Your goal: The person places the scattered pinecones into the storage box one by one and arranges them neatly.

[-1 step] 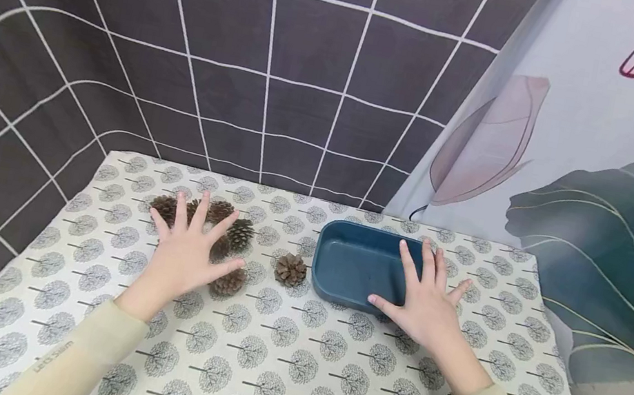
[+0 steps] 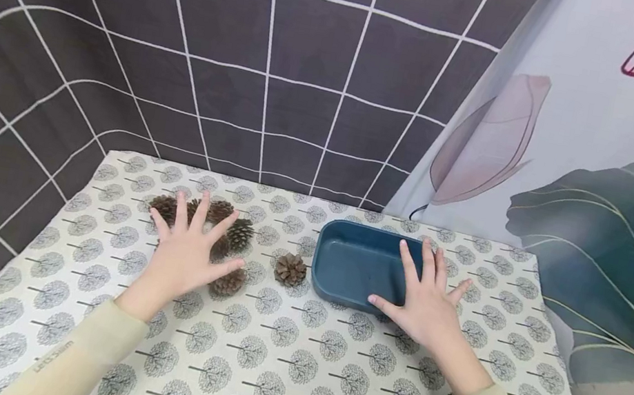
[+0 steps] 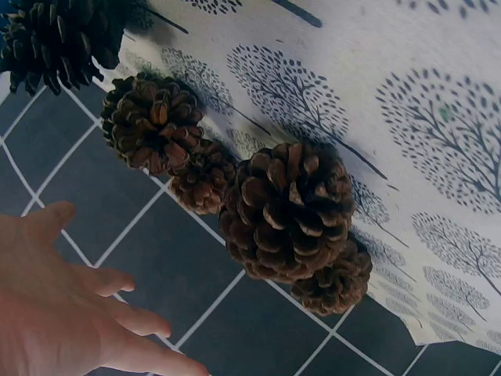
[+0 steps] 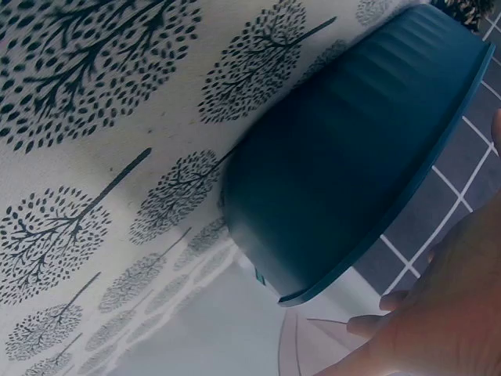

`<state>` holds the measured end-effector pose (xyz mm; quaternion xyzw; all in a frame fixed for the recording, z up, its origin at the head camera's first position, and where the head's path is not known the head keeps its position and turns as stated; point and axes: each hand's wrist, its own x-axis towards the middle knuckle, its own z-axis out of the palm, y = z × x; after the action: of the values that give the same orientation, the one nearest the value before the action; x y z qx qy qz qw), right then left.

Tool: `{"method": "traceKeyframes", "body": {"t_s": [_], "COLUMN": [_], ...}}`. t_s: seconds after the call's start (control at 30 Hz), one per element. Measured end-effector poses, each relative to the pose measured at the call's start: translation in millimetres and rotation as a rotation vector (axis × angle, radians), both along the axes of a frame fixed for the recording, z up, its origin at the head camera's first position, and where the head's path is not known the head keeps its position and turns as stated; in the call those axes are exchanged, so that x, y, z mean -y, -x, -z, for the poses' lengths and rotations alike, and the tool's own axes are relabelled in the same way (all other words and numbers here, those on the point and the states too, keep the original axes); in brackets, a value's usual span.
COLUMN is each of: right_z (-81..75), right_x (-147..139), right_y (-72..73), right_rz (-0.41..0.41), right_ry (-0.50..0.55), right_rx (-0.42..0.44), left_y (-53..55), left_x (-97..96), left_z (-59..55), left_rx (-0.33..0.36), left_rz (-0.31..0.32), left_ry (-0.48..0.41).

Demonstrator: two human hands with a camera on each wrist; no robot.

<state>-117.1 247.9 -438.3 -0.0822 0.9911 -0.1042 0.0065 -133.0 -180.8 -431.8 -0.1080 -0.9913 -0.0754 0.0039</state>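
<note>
My left hand is spread wide over a cluster of brown pine cones on the left of the table, hiding part of them. In the left wrist view, the fingers stay apart from the large pine cone and its neighbours. Fingers fanned out, my right hand hovers at the right end of a dark blue rectangular bin, covering its near right corner. The right wrist view shows the bin's outer wall beside that hand. A single pine cone lies just left of the bin.
A white cloth with grey tree prints covers the table. Behind it hangs a dark curtain with white grid lines. A pale curtain with leaf patterns hangs along the right side.
</note>
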Motion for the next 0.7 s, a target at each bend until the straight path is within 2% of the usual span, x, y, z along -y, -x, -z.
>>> {"method": "traceKeyframes", "body": {"t_s": [0.17, 0.37, 0.57, 0.7], "right_z": [-1.1, -3.9, -3.8, -3.7], "right_x": [-2, -5, -10, -18], "right_y": [-0.5, -1.0, 1.2, 1.9], "right_rz": [-0.001, 0.000, -0.008, -0.007], "right_ry": [0.015, 0.030, 0.083, 0.163], "right_rx": [0.005, -0.018, -0.093, -0.150], "left_y": [2.3, 1.0, -2.7, -5.6], "left_x": [-0.8, 5.4, 17.5, 30.2], "left_z": [3.4, 4.4, 0.4, 0.2], "left_rx": [-0.003, -0.053, -0.095, -0.146], "left_rz": [0.004, 0.017, 0.032, 0.038], "left_ry": [0.004, -0.019, -0.083, -0.145]}}
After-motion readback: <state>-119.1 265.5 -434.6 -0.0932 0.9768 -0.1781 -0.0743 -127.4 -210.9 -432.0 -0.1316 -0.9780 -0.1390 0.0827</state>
